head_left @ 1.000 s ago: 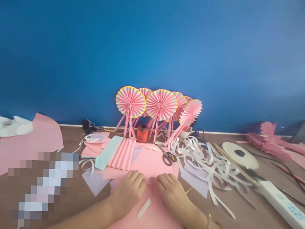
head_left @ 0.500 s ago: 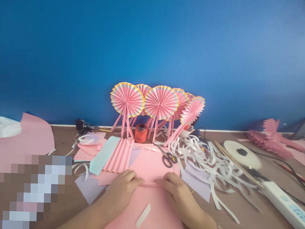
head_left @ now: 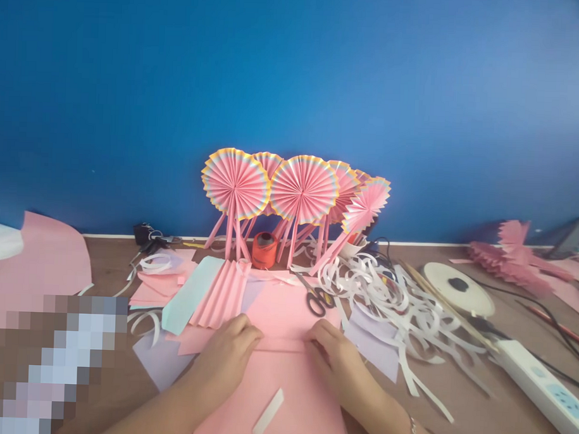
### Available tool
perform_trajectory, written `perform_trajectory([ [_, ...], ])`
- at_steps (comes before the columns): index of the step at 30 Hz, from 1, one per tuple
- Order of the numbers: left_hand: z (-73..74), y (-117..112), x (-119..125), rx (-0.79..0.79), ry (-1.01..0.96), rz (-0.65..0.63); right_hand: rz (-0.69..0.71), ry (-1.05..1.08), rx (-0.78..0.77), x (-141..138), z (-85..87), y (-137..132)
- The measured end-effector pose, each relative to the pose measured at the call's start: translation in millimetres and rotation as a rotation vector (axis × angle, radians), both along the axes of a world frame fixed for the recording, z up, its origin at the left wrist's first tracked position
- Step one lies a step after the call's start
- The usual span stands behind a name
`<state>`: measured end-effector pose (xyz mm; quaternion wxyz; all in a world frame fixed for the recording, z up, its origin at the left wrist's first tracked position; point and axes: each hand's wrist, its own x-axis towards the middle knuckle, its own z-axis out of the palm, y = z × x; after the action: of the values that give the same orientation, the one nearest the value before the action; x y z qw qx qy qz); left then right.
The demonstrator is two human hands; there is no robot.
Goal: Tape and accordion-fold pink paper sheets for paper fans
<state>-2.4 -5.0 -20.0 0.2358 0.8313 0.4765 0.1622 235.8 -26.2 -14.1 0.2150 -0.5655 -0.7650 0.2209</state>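
Note:
A large sheet of pink paper [head_left: 288, 394] lies in front of me, with a narrow folded strip across its far edge. My left hand [head_left: 232, 349] is closed on the left end of this fold, its fingers bent. At the right end, my right hand [head_left: 331, 356] grips the same fold with curled fingers. The fold between them lies flat. A small white paper strip [head_left: 268, 413] rests on the sheet. Just beyond, a pleated pink paper [head_left: 220, 294] lies left and black-handled scissors [head_left: 320, 301] lie on more pink paper.
Pink paper fans [head_left: 304, 189] on stems stand against the blue wall, near an orange spool [head_left: 264, 249]. Curly white strips [head_left: 386, 290] pile up on the right, with a white round device [head_left: 458, 290] and a power strip [head_left: 544, 384]. Light blue paper [head_left: 192, 296] lies left.
My hands have moved slightly apart along the fold, which shows flatter and more clearly between them. The view has shifted a little.

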Motion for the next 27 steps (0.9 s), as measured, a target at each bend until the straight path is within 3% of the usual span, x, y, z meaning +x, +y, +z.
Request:
perform_trajectory([
  [9, -0.8, 0.8, 3.3, 0.012, 0.109, 0.017, -0.05, -0.009, -0.049, -2.6, -1.7, 7.9],
  [13, -1.0, -2.1, 5.6, 0.128, 0.236, -0.021, -0.056, -0.097, -0.007, -2.5, -1.2, 6.7],
  [17, -0.2, -5.9, 7.5, 0.368, 0.315, -0.143, 0.043, -0.233, 0.215, -2.6, -4.8, 3.7],
  [21, 1.5, -6.3, 8.8, 0.461, 0.317, -0.235, 0.216, -0.325, 0.433, -4.4, -9.1, 3.6],
  [27, 5.9, -4.7, 4.8, 0.394, 0.317, -0.217, 0.313, -0.287, 0.408, 1.2, 3.7, 7.8],
])
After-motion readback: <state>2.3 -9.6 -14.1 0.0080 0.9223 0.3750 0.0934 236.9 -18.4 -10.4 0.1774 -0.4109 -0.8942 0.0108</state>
